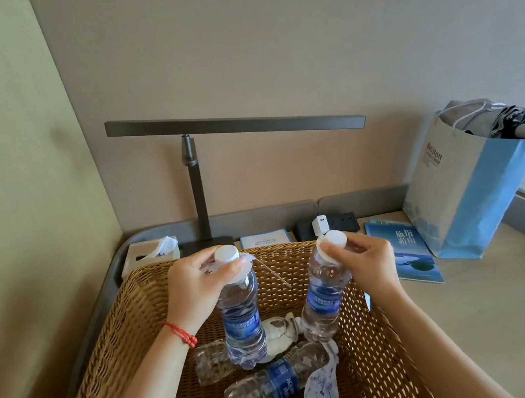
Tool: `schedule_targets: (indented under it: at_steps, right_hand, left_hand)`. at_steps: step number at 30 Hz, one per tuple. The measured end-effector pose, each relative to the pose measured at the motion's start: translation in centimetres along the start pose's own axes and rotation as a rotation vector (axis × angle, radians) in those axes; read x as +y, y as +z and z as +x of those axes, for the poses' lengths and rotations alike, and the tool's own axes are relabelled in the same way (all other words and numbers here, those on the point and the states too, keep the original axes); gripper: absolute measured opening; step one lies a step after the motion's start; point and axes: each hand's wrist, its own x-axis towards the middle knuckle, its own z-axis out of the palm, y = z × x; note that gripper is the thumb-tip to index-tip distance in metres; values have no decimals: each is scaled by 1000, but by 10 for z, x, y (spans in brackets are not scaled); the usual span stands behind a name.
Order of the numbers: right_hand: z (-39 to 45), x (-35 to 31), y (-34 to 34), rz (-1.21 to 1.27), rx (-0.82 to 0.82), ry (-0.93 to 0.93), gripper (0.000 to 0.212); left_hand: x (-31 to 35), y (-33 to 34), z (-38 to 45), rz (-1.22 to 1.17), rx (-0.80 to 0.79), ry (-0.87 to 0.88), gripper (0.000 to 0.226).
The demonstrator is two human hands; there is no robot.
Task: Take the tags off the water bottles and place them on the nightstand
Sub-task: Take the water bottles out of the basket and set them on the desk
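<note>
From the head camera: over a wicker basket [112, 345] on the nightstand [500, 298], the left hand [196, 286] grips the neck of an upright water bottle [241, 320], its white paper tag [241, 268] pinched under the fingers just below the cap. The right hand [365, 259] pinches the tag [324, 254] at the neck of a second, tilted bottle [322, 296]. Two more tagged bottles [278, 387] lie on the basket floor beneath. A desk lamp [235, 127], booklet [409, 254] and blue paper bag [471, 191] stand behind
</note>
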Motion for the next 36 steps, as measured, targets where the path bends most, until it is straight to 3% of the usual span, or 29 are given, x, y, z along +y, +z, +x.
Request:
schedule_targets:
  at_steps: [6, 14, 20, 25, 29, 33, 36]
  right_hand:
    - [-14, -48, -19, 20, 74, -78, 15]
    - [-40, -91, -53, 70, 256, -118, 13]
    - [-63, -109, -100, 121, 413, -97, 10]
    - [-86, -106, -154, 72, 483, -87, 9]
    - [-103, -93, -198, 30, 469, -79, 8]
    - [-119, -71, -251, 6, 463, -85, 10]
    - [-127, -55, -292, -4, 459, -102, 11]
  left_hand:
    - [13, 1, 10, -96, -26, 9, 24]
    - [53, 14, 28, -358, -167, 56, 44]
    - [94, 40, 26, -486, -256, 52, 34]
    - [138, 65, 15, -523, -301, 163, 11]
    - [176, 95, -5, -527, -313, 223, 30]
    - [208, 134, -28, -585, -356, 156, 20]
    - [227, 164, -48, -595, -345, 114, 29]
